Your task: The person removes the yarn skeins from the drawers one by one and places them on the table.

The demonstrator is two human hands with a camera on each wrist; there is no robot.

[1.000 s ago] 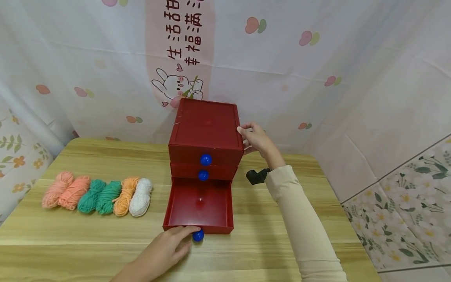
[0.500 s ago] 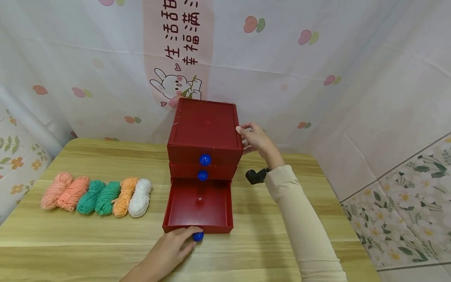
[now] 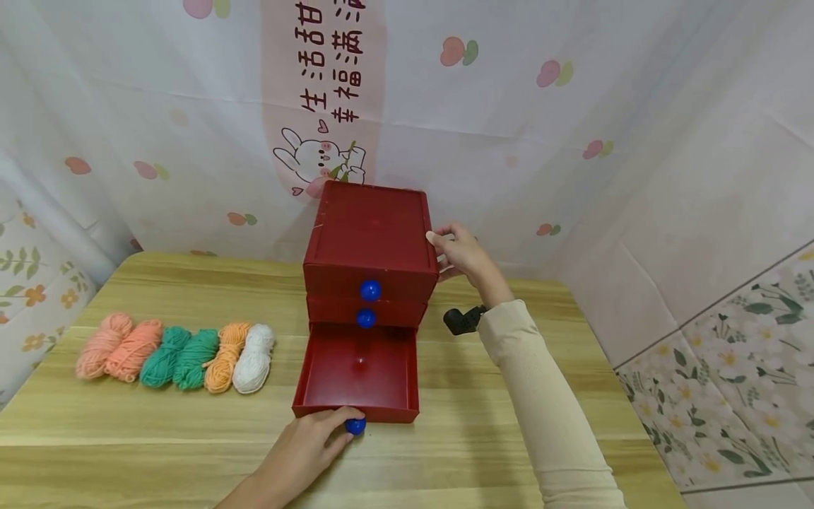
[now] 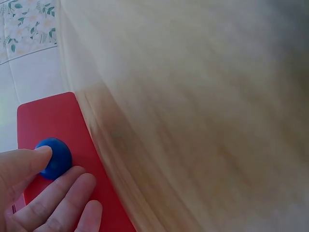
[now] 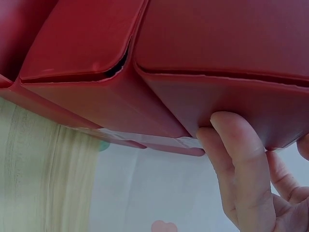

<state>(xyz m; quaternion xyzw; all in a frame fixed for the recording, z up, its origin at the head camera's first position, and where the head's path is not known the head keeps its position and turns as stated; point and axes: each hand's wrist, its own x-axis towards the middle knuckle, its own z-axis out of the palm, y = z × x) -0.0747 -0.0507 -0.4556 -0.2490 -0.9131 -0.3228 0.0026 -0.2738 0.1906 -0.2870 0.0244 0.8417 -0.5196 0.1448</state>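
Observation:
A red drawer cabinet (image 3: 375, 225) with round blue knobs stands at the back middle of the table. Its bottom drawer (image 3: 359, 375) is pulled out, and nothing lies in it. My left hand (image 3: 305, 445) pinches that drawer's blue knob (image 3: 355, 426) between thumb and fingers; the left wrist view shows the knob (image 4: 56, 159) at the thumb tip, against the red drawer front (image 4: 53, 116). My right hand (image 3: 463, 254) braces the cabinet's right side, thumb by the top edge. In the right wrist view, extended fingertips (image 5: 236, 135) press the red side wall.
Left of the cabinet, several yarn skeins lie in a row: pink (image 3: 104, 346), coral (image 3: 135, 351), green (image 3: 167, 357), orange (image 3: 226, 358) and white (image 3: 254, 359). A black device (image 3: 463, 320) sits at the right wrist. A printed curtain (image 3: 509, 141) hangs behind the table.
My left thumb and fingers have closed in around the bottom drawer's knob. The drawer stays pulled out, and my right hand keeps its place on the cabinet.

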